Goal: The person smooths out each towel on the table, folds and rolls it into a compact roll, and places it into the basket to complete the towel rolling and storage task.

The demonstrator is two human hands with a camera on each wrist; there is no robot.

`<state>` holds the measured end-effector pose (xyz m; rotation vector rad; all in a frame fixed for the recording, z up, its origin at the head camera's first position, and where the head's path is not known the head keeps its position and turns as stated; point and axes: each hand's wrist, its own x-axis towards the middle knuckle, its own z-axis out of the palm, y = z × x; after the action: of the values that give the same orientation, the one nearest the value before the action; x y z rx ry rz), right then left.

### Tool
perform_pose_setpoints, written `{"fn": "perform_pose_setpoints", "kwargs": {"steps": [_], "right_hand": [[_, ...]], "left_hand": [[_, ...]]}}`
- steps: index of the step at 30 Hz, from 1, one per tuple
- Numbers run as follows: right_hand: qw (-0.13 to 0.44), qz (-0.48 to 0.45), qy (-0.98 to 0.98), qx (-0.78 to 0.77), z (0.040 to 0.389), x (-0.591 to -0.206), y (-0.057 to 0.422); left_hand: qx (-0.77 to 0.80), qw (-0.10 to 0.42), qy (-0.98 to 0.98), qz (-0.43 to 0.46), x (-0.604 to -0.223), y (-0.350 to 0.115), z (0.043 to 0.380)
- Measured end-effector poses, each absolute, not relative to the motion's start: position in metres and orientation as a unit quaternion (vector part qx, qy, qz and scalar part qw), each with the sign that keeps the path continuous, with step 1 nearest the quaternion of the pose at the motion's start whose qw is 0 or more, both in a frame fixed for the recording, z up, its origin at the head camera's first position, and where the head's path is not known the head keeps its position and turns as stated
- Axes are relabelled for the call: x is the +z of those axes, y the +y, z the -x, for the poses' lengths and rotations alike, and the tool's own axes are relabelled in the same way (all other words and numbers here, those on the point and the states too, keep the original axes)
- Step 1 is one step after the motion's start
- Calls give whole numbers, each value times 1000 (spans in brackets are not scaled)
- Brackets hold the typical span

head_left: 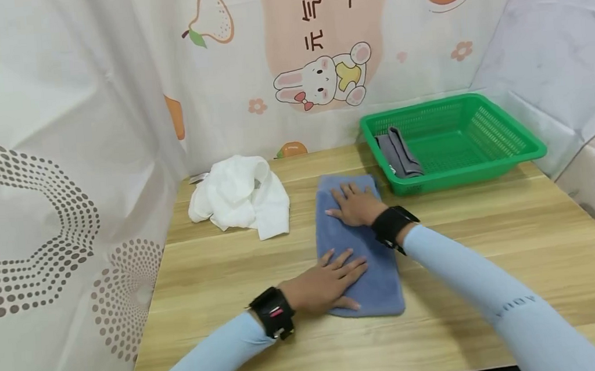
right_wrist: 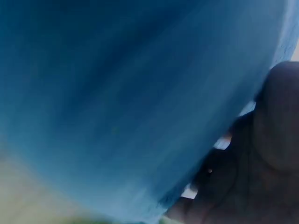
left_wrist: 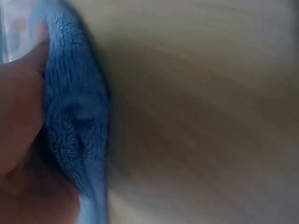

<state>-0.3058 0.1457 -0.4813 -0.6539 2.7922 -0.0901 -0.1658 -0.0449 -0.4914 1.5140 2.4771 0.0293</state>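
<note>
A blue plush towel [head_left: 376, 293], folded into a long strip, lies flat on the wooden table. The left hand [head_left: 318, 286] rests on its near part with fingers spread. Farther up, the right hand [head_left: 358, 205] presses on the towel's far part, its fingers straight and fanned out. In the left wrist view the towel's fuzzy edge [left_wrist: 77, 112] runs beside the thumb and palm. Blurred blue cloth [right_wrist: 140, 93] fills most of the right wrist view, with the dark palm [right_wrist: 275, 154] against it at the lower right.
A crumpled white cloth [head_left: 240, 196] lies at the table's back left. At the back right stands a green plastic basket [head_left: 510, 157] with a folded grey cloth [head_left: 400, 153] inside. A printed curtain [head_left: 227, 98] hangs behind the table [head_left: 220, 273].
</note>
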Motion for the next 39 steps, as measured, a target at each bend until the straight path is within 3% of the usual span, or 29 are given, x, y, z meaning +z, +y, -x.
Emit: {"fn": "perform_pose_setpoints", "kwargs": {"steps": [8, 17, 22, 26, 30, 32, 34, 39], "right_hand": [[189, 235, 953, -36, 333, -479, 124], [182, 231, 954, -57, 341, -482, 124], [143, 233, 960, -64, 339, -494, 121], [69, 279, 955, -79, 312, -487, 126], [-19, 377, 921, -100, 263, -469, 149], [-52, 419, 899, -115, 234, -466, 166], [-59, 445, 884, -132, 205, -468, 184], [-11, 477, 864, -161, 154, -474, 223]], "left_hand": [[-87, 127, 872, -466, -490, -1, 160], [-57, 119, 876, -464, -494, 2, 153], [-29, 105, 873, -475, -495, -5, 157], [-6, 34, 869, -493, -496, -12, 157], [31, -39, 853, -519, -497, -28, 155], [52, -52, 844, -532, -497, -41, 153], [75, -51, 836, -540, -498, -55, 152], [121, -36, 832, -540, -497, -84, 151]]}}
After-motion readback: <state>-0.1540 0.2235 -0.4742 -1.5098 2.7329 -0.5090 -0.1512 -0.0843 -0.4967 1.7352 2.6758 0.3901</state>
